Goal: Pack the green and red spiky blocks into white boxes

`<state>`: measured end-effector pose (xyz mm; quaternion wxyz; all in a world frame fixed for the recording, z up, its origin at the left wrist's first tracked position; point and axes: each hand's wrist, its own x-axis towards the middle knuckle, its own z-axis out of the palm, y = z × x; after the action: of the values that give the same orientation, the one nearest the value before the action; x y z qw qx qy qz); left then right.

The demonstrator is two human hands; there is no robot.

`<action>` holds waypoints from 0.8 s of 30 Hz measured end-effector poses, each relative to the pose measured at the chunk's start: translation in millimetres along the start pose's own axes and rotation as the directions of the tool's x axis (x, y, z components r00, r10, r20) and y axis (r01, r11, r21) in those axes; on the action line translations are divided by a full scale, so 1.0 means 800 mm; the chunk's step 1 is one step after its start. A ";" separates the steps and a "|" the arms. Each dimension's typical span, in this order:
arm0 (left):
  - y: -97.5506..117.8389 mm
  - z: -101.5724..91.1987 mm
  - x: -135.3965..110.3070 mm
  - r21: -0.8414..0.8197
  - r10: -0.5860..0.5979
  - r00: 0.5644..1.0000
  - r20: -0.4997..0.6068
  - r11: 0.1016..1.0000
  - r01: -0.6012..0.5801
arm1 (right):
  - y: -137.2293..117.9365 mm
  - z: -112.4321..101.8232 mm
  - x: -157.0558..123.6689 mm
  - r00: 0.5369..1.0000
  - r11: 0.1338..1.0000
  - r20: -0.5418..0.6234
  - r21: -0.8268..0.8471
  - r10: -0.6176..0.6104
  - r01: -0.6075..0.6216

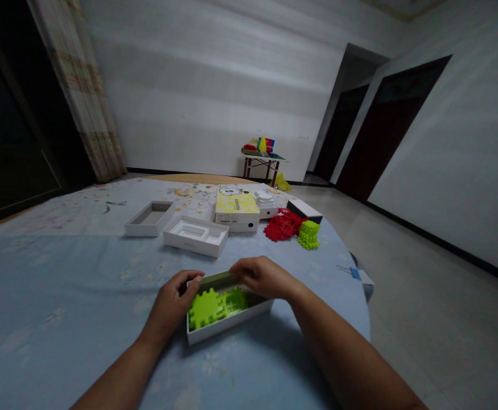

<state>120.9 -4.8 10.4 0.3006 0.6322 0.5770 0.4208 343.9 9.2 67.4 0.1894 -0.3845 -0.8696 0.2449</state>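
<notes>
A shallow white box (230, 327), open at the top, sits on the table near me. Bright green notched puzzle blocks (208, 307) lie inside it, filling the left and middle. My left hand (177, 299) grips the box's left end, thumb at the rim and fingers around the far corner. Over the right part of the box, my right hand (261, 277) has its fingers curled down by the far wall. Whatever those fingertips hold, if anything, is hidden.
Beyond are a grey-lined box (149, 219), a white box with an insert (196, 236), a yellow-and-white box (237, 209), red pieces (283, 224) and a stack of green pieces (308, 234). A blue clip (355, 273) is at the table's right edge.
</notes>
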 end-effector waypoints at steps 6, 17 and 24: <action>-0.008 -0.003 0.003 0.015 -0.030 1.000 0.002 0.999 0.030 | 0.011 0.000 0.000 0.991 0.992 0.108 -0.097 -0.072 0.083; -0.008 -0.007 0.012 0.080 -0.051 0.999 -0.007 0.995 0.052 | 0.156 -0.098 -0.027 0.435 0.905 -0.867 0.042 0.244 -0.424; -0.006 -0.006 0.013 0.063 -0.181 0.983 0.014 0.982 0.179 | 0.250 -0.136 -0.049 0.194 0.658 -0.821 0.265 0.538 -0.704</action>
<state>114.2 5.7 10.7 0.3236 0.5905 0.6414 0.3677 540.1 126.8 35.3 0.4394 -0.7830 -0.4404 0.0024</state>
